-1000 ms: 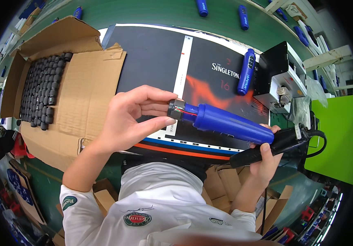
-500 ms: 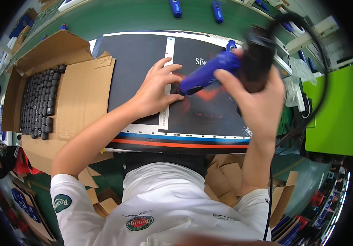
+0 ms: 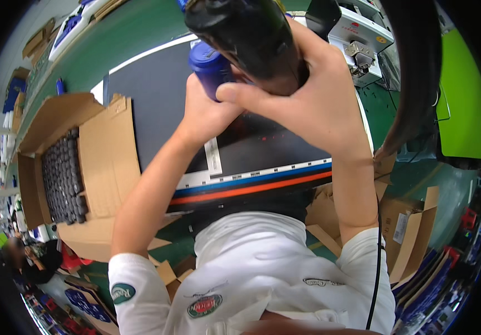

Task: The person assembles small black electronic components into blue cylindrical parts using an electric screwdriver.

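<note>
My left hand (image 3: 208, 116) is wrapped round a blue cylindrical device (image 3: 212, 67), its flat round end turned upward. In my right hand (image 3: 316, 106) is a bulky black cylindrical tool (image 3: 251, 42), raised close to the camera so its far end leaves the picture. The right thumb lies against the side of the blue device. My left fingers are mostly hidden behind the device, and the tool covers where its working end would be. Both hands are over the dark printed mat (image 3: 159, 95) on the bench.
An open carton (image 3: 106, 162) on the left holds rows of small black cylindrical parts (image 3: 64, 181). A white machine (image 3: 357, 42) stands at the back right. A thick dark cable (image 3: 419, 72) hangs at the right. Cardboard boxes (image 3: 413, 240) lie below the bench; a person (image 3: 34, 259) is far left.
My hands have come together and risen toward the camera. The blue device has gone from slanting between both hands to standing end-up in my left. The view has shifted and turned.
</note>
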A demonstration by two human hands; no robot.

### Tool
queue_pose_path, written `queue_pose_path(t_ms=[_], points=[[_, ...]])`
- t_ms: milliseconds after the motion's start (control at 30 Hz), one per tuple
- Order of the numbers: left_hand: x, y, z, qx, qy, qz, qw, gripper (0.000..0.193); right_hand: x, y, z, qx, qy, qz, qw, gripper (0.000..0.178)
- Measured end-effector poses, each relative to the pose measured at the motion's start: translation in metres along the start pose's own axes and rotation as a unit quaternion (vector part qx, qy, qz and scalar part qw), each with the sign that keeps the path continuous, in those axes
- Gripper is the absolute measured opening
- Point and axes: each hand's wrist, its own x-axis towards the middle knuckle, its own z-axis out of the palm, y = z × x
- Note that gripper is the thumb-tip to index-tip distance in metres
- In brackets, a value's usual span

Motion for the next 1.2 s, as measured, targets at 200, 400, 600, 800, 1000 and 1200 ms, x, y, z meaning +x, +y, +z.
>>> queue_pose_path(t_ms=[200, 400, 600, 800, 1000, 1200], points=[[-0.002, -0.012, 0.008, -0.007, 0.062, -0.004, 0.998, 0.022, -0.004, 0.019, -0.012, 0.051, 0.06, 0.047, 0.996, 0.042], [0.008, -0.008, 0.009, -0.019, 0.045, -0.003, 0.999, 0.028, -0.002, -0.009, -0.053, 0.138, 0.144, 0.256, 0.946, 0.039], [0.016, -0.005, -0.007, -0.087, 0.051, -0.064, 0.993, 0.043, -0.044, 0.04, -0.054, 0.431, 0.192, 0.132, 0.872, 0.031], [0.013, 0.009, -0.035, -0.431, 0.06, -0.135, 0.89, 0.051, -0.116, 0.085, -0.055, 0.611, 0.164, 0.17, 0.756, 0.05], [0.021, 0.028, -0.045, -0.494, -0.029, -0.095, 0.864, 0.055, -0.137, 0.103, -0.042, 0.661, 0.213, 0.235, 0.68, 0.05], [0.053, 0.035, -0.062, -0.275, -0.025, -0.048, 0.96, 0.042, -0.142, 0.104, -0.043, 0.654, 0.205, 0.259, 0.681, 0.043]])
